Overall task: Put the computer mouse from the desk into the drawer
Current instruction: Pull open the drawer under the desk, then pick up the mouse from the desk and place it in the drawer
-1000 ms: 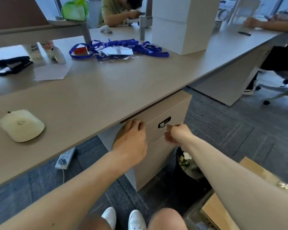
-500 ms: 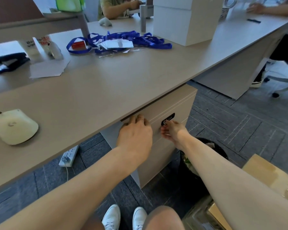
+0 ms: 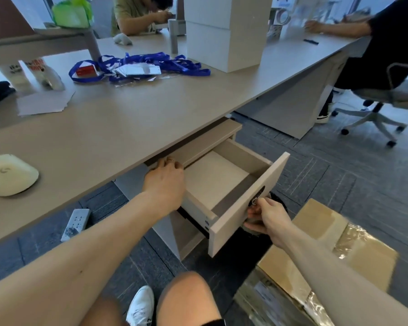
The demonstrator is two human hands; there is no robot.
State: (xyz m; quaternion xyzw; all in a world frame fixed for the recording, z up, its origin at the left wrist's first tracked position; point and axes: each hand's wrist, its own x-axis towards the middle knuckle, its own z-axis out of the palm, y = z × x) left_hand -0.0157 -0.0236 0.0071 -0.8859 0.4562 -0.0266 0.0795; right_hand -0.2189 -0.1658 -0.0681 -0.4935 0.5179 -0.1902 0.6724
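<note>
Head view is showing the right hand [image 3: 266,216] gripping the open drawer [image 3: 218,182] by its front, left hand [image 3: 165,182] bracing the cabinet, fingers curled, while the mouse [image 3: 10,174] is waiting on the counter [image 3: 127,118], needing grabbing next.

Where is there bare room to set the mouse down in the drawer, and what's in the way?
The drawer floor is bare between its side walls and front panel. The left hand rests at its left edge, the right hand holds the front. The desk is bare between mouse and drawer, crowded farther back by lanyards.
</note>
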